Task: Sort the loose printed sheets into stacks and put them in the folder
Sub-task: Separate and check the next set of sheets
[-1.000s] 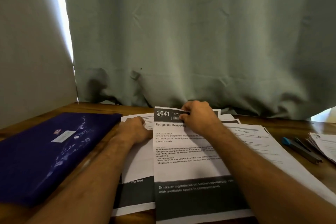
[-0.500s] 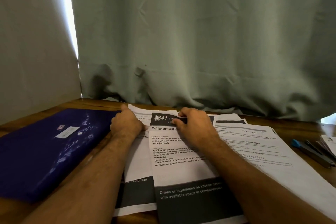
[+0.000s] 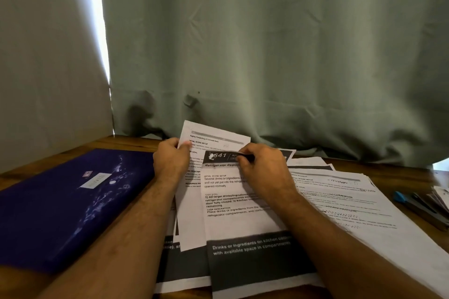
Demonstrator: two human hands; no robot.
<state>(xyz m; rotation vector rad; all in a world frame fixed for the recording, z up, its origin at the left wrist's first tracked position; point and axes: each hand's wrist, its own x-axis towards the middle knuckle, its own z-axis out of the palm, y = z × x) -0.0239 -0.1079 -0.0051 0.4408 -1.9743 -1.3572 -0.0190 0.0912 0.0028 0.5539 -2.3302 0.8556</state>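
Note:
Printed sheets lie overlapped on the wooden table [image 3: 136,141] in front of me. My left hand [image 3: 171,160] pinches the top left corner of a white text sheet [image 3: 213,138] and lifts its far end off the pile. My right hand [image 3: 261,165] grips the top edge of the "Refrigerator Restock" sheet [image 3: 233,213], which has a dark header and a dark band at its bottom. More white sheets [image 3: 345,201] fan out to the right. The closed dark blue folder [image 3: 60,206] with a white label lies flat on the left.
A grey-green curtain [image 3: 267,56] hangs right behind the table, with a bright gap at its left. At the right edge lie a blue-tipped pen [image 3: 413,206], other pens and the corner of another paper pile [image 3: 441,194].
My left hand has picked up the white text sheet and raised its far end; before it rested flat on the pile. My right hand stays on the dark-header sheet.

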